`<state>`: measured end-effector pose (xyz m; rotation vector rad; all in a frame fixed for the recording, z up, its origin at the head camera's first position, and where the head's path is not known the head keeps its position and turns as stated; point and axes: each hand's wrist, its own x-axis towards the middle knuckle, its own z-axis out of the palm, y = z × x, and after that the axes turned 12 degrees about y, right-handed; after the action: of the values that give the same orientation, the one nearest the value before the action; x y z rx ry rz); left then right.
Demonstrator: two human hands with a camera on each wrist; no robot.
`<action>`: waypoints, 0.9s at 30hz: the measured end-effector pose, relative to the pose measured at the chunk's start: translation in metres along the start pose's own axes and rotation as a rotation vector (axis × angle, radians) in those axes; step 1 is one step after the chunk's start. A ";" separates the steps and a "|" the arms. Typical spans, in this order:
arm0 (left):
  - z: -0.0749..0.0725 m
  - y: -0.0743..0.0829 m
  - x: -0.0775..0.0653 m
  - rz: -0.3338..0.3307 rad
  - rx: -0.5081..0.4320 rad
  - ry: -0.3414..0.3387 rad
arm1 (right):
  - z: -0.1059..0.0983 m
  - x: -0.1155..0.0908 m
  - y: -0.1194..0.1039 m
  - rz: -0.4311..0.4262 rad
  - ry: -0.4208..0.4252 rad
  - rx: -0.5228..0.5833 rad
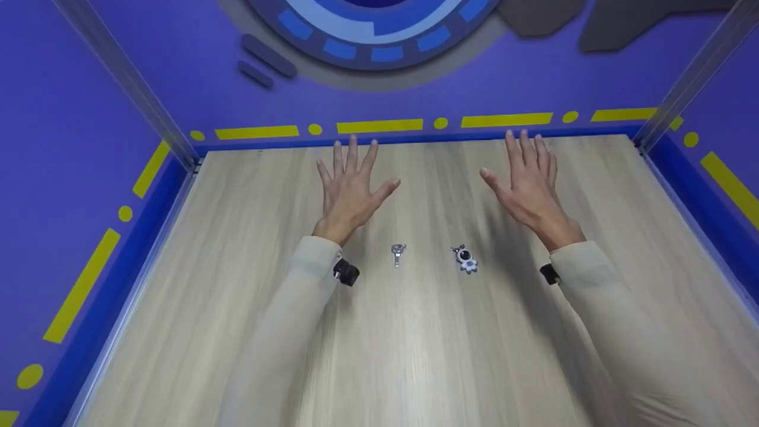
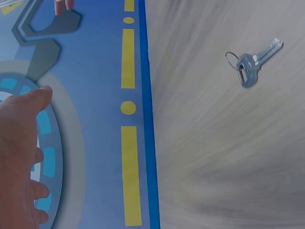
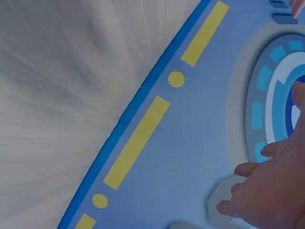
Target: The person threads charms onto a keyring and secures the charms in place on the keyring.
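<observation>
A silver key (image 1: 398, 255) with a small wire ring lies on the wooden table, and the left wrist view shows the key (image 2: 250, 67) larger. To its right lies a white astronaut-shaped keychain (image 1: 466, 260) with a dark round visor and a metal clasp. My left hand (image 1: 351, 193) is held beyond and left of the key, fingers spread and straight, holding nothing. Beyond and right of the keychain, my right hand (image 1: 529, 187) is likewise held out with straight fingers and nothing in it. Both hands show their backs in the head view.
A blue back wall (image 1: 178, 71) with yellow dashes and a printed round emblem rises behind the table (image 1: 409, 356). Blue side walls (image 1: 53, 148) stand left and right, with metal posts (image 1: 127, 83) at the corners. Small black wrist cameras (image 1: 346, 273) sit at the cuffs.
</observation>
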<state>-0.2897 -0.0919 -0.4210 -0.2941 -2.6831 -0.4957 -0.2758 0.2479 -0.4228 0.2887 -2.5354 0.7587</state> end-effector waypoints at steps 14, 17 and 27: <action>0.014 -0.004 -0.026 -0.010 -0.175 0.082 | 0.010 -0.032 -0.008 0.063 0.030 0.202; 0.016 -0.006 -0.033 -0.002 -0.201 0.099 | 0.012 -0.037 -0.011 0.095 0.003 0.245; 0.026 -0.010 -0.050 0.010 -0.316 0.168 | 0.015 -0.052 -0.014 0.200 -0.047 0.302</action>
<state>-0.2567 -0.0980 -0.4667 -0.3365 -2.4348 -0.9015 -0.2320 0.2314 -0.4535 0.1533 -2.5145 1.2299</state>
